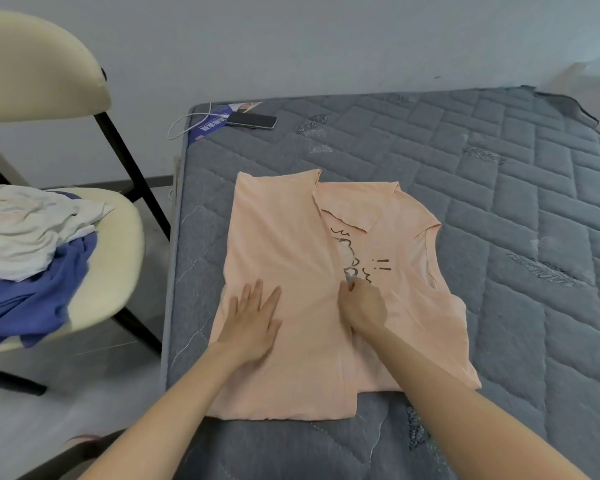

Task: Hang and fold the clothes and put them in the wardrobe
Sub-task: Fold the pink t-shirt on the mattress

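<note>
Landmark: grey quilted mattress (499,202).

1. T-shirt (291,237): peach, lying flat on the mattress, close to the mattress's left edge and toward its near end. The collar points to the far end of the mattress. The left side panel is folded inward over the front, so its edge runs lengthwise down the middle of the garment. A dark printed graphic shows on the uncovered right half.

2. Left hand (253,323): fingers straight and spread, palm down, pressing on the folded panel on the side nearer the mattress's left edge. It holds nothing.

3. Right hand (362,306): fingers curled, pinching the T-shirt fabric at the lengthwise folded edge, just below the graphic.

4. Phone (252,120): dark, lying flat at the far left corner of the mattress, with a white cable (184,121) looping off the mattress edge beside it.

5. Chair (118,271): cream seat and back on a dark frame, standing on the floor just left of the mattress. Its seat carries a crumpled white garment (25,230) lying on a blue garment (32,306).
</note>
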A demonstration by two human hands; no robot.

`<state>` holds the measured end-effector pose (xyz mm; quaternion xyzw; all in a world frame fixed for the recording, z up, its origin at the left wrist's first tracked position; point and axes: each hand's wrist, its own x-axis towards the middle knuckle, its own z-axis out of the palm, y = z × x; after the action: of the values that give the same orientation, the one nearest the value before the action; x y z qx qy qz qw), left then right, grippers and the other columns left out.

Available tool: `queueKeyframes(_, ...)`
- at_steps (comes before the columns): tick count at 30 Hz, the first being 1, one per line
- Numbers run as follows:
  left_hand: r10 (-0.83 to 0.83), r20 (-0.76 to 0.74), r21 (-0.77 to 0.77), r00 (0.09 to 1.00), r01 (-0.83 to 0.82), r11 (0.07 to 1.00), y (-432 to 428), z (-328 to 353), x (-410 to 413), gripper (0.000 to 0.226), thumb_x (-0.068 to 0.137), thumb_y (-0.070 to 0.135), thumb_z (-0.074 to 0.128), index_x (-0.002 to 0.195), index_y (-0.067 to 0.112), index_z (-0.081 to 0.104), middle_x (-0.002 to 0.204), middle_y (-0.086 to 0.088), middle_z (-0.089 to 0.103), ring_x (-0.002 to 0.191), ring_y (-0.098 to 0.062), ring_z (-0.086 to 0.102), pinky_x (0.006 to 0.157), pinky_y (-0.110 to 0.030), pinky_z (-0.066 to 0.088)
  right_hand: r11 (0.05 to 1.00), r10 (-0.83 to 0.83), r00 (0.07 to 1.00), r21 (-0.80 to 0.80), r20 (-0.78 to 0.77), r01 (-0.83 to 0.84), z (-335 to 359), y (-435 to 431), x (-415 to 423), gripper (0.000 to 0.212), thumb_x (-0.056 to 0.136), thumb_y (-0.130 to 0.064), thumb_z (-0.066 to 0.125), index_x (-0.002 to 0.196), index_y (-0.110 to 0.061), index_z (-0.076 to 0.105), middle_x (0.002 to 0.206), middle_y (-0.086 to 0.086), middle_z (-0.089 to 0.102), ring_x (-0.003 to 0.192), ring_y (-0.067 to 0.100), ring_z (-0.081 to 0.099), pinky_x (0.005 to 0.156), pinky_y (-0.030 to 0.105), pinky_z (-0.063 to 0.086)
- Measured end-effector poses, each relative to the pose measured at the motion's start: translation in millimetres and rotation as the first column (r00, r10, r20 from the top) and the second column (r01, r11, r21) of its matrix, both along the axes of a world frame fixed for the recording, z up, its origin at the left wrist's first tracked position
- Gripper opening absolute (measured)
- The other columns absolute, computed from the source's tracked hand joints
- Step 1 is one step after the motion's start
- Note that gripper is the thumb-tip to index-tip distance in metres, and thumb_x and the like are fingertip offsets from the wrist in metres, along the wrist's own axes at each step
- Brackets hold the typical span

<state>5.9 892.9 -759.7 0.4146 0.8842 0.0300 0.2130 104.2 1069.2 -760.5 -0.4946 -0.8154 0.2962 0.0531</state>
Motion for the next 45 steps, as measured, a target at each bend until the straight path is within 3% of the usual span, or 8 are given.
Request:
queueKeyframes(7,0.097,-0.03,0.044,0.995,-0.096,0.994,19,-4,-9,0.057,0.102,0.039,0.018,0.15,0.026,-0.009,0.154,-0.015,-0.022,0.142,-0.035,-0.019,0.115,-0.048,-0.005,0.989,0.143,0.986,0.058,-0.082,-0.139,2,15,-17,0.026,0.085,-0.016,0.048,0.109,-0.01,0.041,0.108,0.006,0.052,0.099,0.029,0.051,0.071,0.034,0.039)
queueKeyframes(11,0.032,-0.106,0.146,0.994,-0.016,0.989,35,-4,-28,0.056,0.102,0.035,0.019,0.151,0.02,-0.004,0.157,-0.012,-0.016,0.145,-0.026,-0.015,0.117,-0.037,-0.004,0.864,0.324,0.946,0.416,-0.031,-0.283,-5,20,-43,0.041,0.088,-0.013,0.048,0.128,-0.01,0.045,0.134,0.009,0.044,0.116,0.031,0.041,0.093,0.042,0.041)
queueKeyframes(16,0.023,-0.127,0.154,0.992,-0.003,0.988,55,-14,-54,0.059,0.098,0.045,0.006,0.15,0.021,-0.01,0.156,-0.011,-0.018,0.144,-0.025,-0.017,0.116,-0.037,-0.01,0.666,0.632,0.751,0.359,0.193,-0.653,-17,20,-73,0.048,0.104,-0.028,0.025,0.152,-0.021,0.019,0.16,0.002,0.011,0.148,0.022,0.006,0.118,0.039,-0.001)
queueKeyframes(23,0.286,-0.172,0.258,0.943,-0.237,0.937,41,-39,-85,0.082,0.075,0.062,-0.019,0.149,0.026,-0.012,0.156,-0.008,-0.018,0.144,-0.022,-0.019,0.115,-0.037,-0.014,0.898,0.245,0.937,0.306,0.248,-0.316,-39,45,-86,0.059,0.101,-0.041,0.014,0.153,-0.013,0.003,0.16,0.007,-0.004,0.147,0.022,-0.008,0.12,0.039,-0.005)
queueKeyframes(27,0.338,-0.221,0.306,0.915,-0.264,0.915,36,-39,-95,0.077,0.084,0.057,-0.012,0.148,0.015,-0.007,0.156,-0.003,-0.017,0.143,-0.02,-0.021,0.115,-0.041,-0.015,0.751,0.346,0.906,0.508,0.243,-0.422,-31,39,-105,0.057,0.095,-0.03,0.019,0.147,-0.008,0.031,0.155,0.014,0.025,0.144,0.032,0.02,0.117,0.046,0.019)
queueKeyframes(32,0.14,-0.324,0.298,0.936,-0.039,0.954,57,-37,-101,0.064,0.1,0.04,0.002,0.143,0.009,0.037,0.151,-0.006,0.034,0.14,-0.023,0.025,0.112,-0.043,0.012,0.606,0.605,0.739,0.43,0.298,-0.669,-20,44,-150,0.06,0.098,-0.035,0.002,0.152,-0.013,0.013,0.16,0.006,0.008,0.148,0.025,0.001,0.118,0.04,-0.005)
queueKeyframes(40,0.248,-0.25,0.305,0.936,-0.167,0.938,76,-46,-129,0.083,0.076,0.054,-0.016,0.151,0.022,0.001,0.159,0.0,-0.007,0.146,-0.017,-0.008,0.116,-0.034,-0.011,0.867,0.23,0.913,0.356,0.337,-0.35,-35,89,-171,0.065,0.098,-0.052,0.009,0.153,-0.018,-0.003,0.16,0.007,-0.009,0.147,0.023,-0.014,0.115,0.048,-0.018)
queueKeyframes(45,0.343,-0.243,0.293,0.907,-0.269,0.918,95,-50,-160,0.067,0.093,0.052,0.0,0.151,0.019,-0.001,0.159,-0.003,-0.008,0.146,-0.021,-0.009,0.118,-0.038,-0.009,0.854,0.184,0.944,0.43,0.275,-0.292,-43,88,-173,0.059,0.099,-0.049,0.012,0.152,-0.028,-0.001,0.16,0.007,-0.007,0.147,0.025,-0.01,0.115,0.055,-0.011)
